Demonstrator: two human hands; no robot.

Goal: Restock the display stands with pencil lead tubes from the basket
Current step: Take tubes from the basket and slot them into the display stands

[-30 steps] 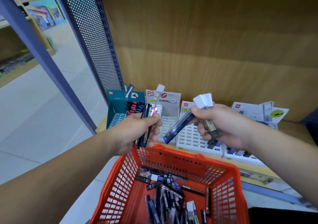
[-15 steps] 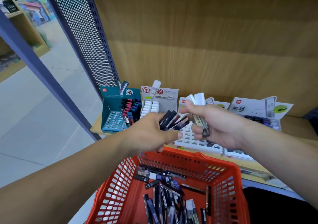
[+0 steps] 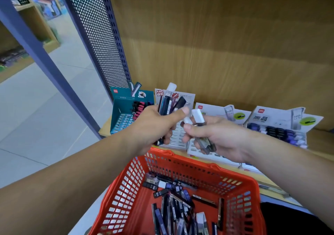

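Observation:
My left hand (image 3: 155, 126) grips a bundle of dark lead tubes (image 3: 169, 105) fanned upward above the red basket (image 3: 130, 180). My right hand (image 3: 216, 137) holds several white-capped clear tubes (image 3: 198, 116), its thumb close to my left thumb. More loose tubes (image 3: 175, 204) lie in the basket's bottom. On the wooden shelf stand four display stands: a teal one (image 3: 122, 108) with pink and black tubes, a white one (image 3: 188, 97) behind my hands, another white one (image 3: 218, 111), and a white one (image 3: 278, 126) with purple and black tubes.
A perforated dark metal panel (image 3: 97, 36) and a purple post (image 3: 45, 54) border the shelf on the left. The wooden back wall (image 3: 226, 45) rises behind the stands. Grey floor (image 3: 36, 126) and other shelves lie to the left.
Both hands have come together in front of the white stands. The blue tube that my right hand held out a second ago now sits in my left hand's bundle.

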